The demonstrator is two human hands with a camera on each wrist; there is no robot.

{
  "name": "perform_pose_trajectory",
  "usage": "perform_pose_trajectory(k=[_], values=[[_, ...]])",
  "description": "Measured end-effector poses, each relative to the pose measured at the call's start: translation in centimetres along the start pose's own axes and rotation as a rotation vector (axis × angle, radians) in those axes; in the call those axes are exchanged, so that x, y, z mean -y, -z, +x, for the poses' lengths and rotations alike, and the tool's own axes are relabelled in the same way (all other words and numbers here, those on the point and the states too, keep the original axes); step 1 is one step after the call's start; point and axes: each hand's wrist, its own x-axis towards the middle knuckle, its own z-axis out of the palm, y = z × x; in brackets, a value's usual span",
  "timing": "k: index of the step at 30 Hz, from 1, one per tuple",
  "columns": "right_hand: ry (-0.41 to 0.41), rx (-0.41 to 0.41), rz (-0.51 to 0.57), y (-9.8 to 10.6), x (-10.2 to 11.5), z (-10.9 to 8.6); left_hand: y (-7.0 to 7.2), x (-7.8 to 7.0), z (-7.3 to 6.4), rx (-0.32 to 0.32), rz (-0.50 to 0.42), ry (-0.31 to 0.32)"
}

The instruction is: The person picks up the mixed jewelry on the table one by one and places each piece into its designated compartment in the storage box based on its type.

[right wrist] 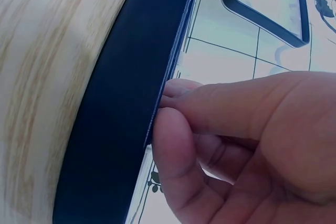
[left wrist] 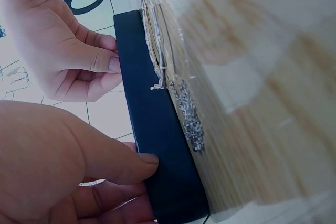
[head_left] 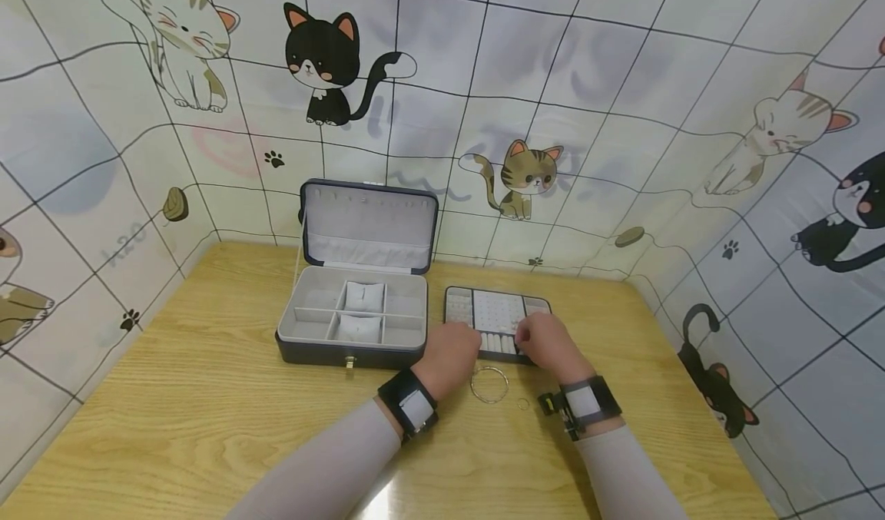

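A dark-edged jewelry tray (head_left: 499,310) with light compartments and ring rolls lies on the table. My left hand (head_left: 451,359) grips its front left edge. In the left wrist view that thumb (left wrist: 144,160) presses the dark front wall, the fingers behind it. My right hand (head_left: 549,343) is at the tray's front right, fingers curled and thumb and forefinger together by the rim in the right wrist view; I cannot tell what is between them. In front of the tray lie a glittering bangle (head_left: 489,402) and a thin ring (head_left: 523,404).
Left of the tray stands an open dark jewelry box (head_left: 314,351) with a raised lid (head_left: 369,224), light dividers and two small cushions (head_left: 364,297). A cat-printed, gridded cloth (head_left: 429,128) walls the wooden table (head_left: 207,397) at the back and sides.
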Motion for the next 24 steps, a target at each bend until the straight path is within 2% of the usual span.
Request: perform_pose_trajectory(k=[4, 11, 24], values=[[0.015, -0.015, -0.006, 0.01, -0.03, -0.04, -0.20, 0.00, 0.21, 0.014, -0.005, 0.005], [-0.007, -0.018, -0.011, 0.02, 0.12, -0.10, -0.12, -0.01, 0.16, 0.024, -0.002, 0.013], [-0.023, -0.003, 0.013, 0.16, 0.15, -0.22, -0.31, 0.06, 0.09, 0.002, -0.018, -0.003]])
